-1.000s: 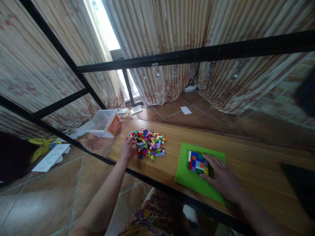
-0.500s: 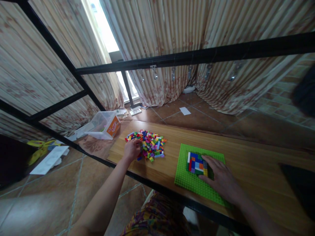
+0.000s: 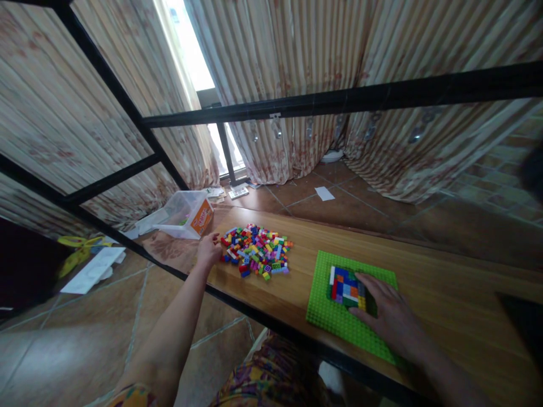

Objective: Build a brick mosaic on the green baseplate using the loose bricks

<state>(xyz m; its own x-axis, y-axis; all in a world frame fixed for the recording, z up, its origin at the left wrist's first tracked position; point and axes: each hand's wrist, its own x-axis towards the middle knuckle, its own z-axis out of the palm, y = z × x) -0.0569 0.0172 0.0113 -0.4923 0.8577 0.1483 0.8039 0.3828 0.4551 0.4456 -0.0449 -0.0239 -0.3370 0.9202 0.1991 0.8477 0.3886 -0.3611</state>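
My left hand (image 3: 209, 250) is at the left edge of a pile of loose toy building bricks (image 3: 258, 251). Its fingers look a little apart, and I make out no brick in them. On the right, a green studded baseplate (image 3: 320, 305) lies on the table. A flat patch of joined bricks (image 3: 345, 285) in blue, red, white, orange and other colours sits on it. My right hand (image 3: 388, 311) rests over the right end of that patch, thumb and fingers spread at its near and far sides. The palm hides part of the baseplate.
The narrow wooden table (image 3: 297, 232) has a black front edge. Past its left end stands a clear plastic box (image 3: 180, 217) with an orange label. A dark flat object (image 3: 521, 328) lies at the right. Black metal bars (image 3: 322, 104) cross in front of the curtains.
My left hand has moved left, from over the pile to its left edge. The right hand stays at the brick patch. The whole view has shifted slightly.
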